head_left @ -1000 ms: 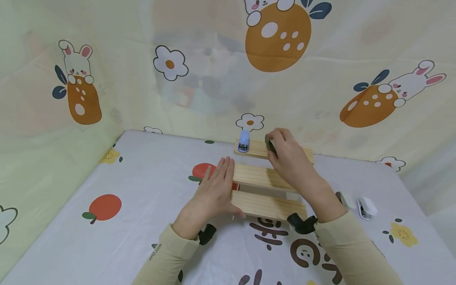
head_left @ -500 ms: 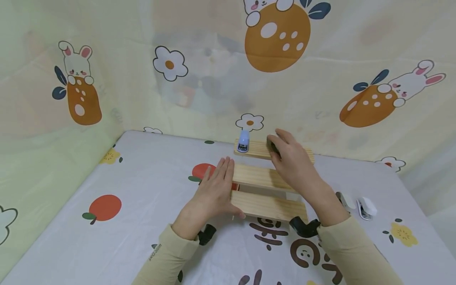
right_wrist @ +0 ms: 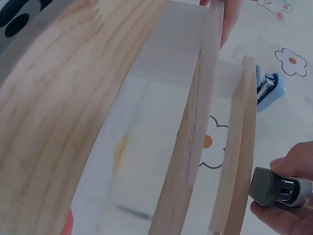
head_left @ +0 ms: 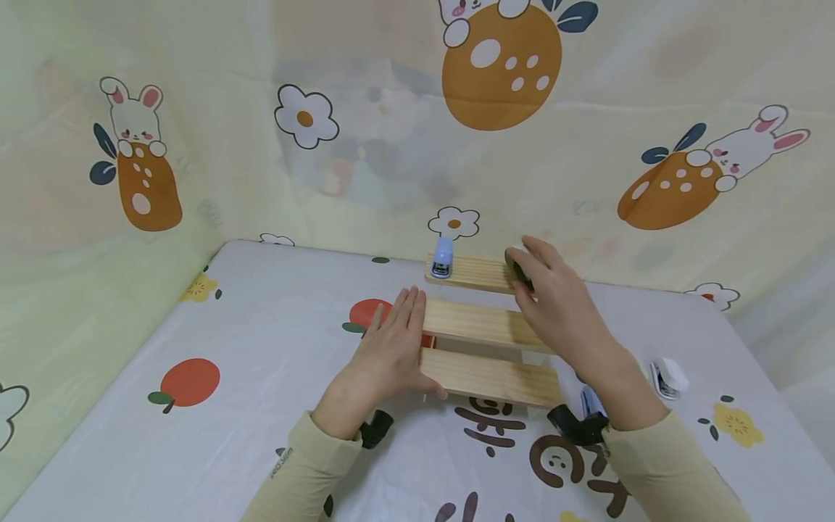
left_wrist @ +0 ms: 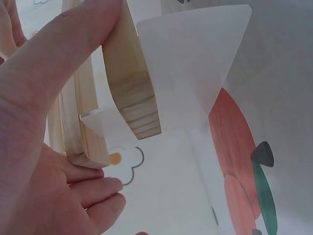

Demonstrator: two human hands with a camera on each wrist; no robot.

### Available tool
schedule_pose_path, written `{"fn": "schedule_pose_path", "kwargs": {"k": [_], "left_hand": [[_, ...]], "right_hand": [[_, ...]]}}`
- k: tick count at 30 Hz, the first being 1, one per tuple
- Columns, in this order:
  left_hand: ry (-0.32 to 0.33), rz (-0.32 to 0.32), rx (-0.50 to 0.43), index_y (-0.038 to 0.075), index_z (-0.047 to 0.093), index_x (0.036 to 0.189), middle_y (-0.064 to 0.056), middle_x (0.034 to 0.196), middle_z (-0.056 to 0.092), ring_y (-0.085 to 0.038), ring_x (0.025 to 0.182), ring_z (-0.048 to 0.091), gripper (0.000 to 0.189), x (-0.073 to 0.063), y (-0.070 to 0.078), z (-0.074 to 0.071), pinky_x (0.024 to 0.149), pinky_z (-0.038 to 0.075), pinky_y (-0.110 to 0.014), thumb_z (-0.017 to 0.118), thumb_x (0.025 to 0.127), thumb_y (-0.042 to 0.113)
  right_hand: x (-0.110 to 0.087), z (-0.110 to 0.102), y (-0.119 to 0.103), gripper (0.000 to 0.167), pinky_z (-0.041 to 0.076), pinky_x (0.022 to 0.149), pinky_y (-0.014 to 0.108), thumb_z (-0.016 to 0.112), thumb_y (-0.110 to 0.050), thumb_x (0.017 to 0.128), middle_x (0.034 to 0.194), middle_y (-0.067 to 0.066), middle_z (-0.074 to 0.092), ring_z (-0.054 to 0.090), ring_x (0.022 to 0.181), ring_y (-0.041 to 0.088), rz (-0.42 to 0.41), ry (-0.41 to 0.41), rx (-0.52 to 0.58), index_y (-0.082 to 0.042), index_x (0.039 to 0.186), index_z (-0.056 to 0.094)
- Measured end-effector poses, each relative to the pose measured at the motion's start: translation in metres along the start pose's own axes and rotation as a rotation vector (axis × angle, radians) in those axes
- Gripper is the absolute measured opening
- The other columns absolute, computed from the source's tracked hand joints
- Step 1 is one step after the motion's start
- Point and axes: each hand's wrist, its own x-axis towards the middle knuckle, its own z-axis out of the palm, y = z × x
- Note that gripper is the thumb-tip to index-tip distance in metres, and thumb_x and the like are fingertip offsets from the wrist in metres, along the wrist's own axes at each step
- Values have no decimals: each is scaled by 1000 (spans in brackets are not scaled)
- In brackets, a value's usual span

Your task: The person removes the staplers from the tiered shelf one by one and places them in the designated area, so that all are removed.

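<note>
A three-tier rack of pale wooden slats (head_left: 489,373) on translucent white side panels (left_wrist: 190,58) stands in front of me. My left hand (head_left: 385,355) lies flat along its left end with straight fingers, the thumb at the front slat. At the top slat (head_left: 476,272), my right hand (head_left: 564,304) pinches a dark grey stapler (right_wrist: 266,186) between thumb and fingers, right at the slat's edge in the right wrist view. On that same slat, toward the left, a light blue stapler (head_left: 442,259) sits with its front end facing me.
Right of the rack, a white stapler (head_left: 668,378) rests on the patterned tablecloth (head_left: 274,326). A bluish item (head_left: 590,402) shows partly behind the black wrist mount (head_left: 579,426). Behind the rack hangs a printed curtain (head_left: 378,167).
My right hand has slid to the right along the top slat with the dark grey stapler. The bluish item beside the wrist has come into sight. My left hand stays at the rack's end.
</note>
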Motion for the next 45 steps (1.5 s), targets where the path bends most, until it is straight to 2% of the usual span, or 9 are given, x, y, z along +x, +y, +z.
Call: {"fn": "schedule_pose_path", "kwargs": {"k": [11,22,28,45], "left_hand": [[0,-3,-14,2,6,159,-14,167,9,-26,156,7,148,0,0,0,126,11,-51,90,53,62],[-4,-2,-9,2,5,159,-13,168,8,-26,156,7,148,1,0,0,126,11,-51,90,54,63],[-7,-5,-8,2,5,159,-13,168,9,-26,156,7,148,1,1,-1,126,11,-51,90,54,62],[19,19,4,0,8,158,-15,167,12,-28,156,11,147,-1,1,-2,125,14,-53,90,53,63]], "right_hand": [[-17,-16,7,45,57,81,57,65,10,85,143,30,46,59,116,50,22,25,-18,6,130,58],[-32,-28,14,46,56,79,58,68,9,84,142,29,47,61,110,48,28,42,-68,5,129,59],[-43,-33,20,49,54,82,59,70,10,81,141,30,48,59,114,48,55,45,-81,6,128,59],[-69,-43,42,50,54,76,61,70,12,79,138,32,48,61,103,50,121,65,-121,7,127,59]]}}
